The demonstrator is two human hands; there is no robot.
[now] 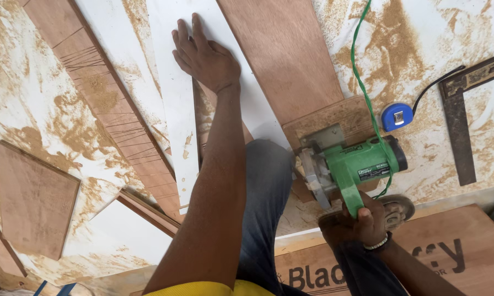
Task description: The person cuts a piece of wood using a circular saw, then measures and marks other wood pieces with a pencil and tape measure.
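Right hand [356,222] grips green saw [351,164] — left [205,55] presses board [175,109].

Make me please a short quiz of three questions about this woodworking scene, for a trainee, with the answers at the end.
1. True or false: the right hand grips the handle of the green circular saw.
2. Where does the left hand rest?
A. flat on the white board
B. on the blue tape measure
C. on the metal square
3. Fill in: the green cord runs across a surface covered with ____.

Key: 1 true. 2 A, with the fingers spread flat. 3 sawdust.
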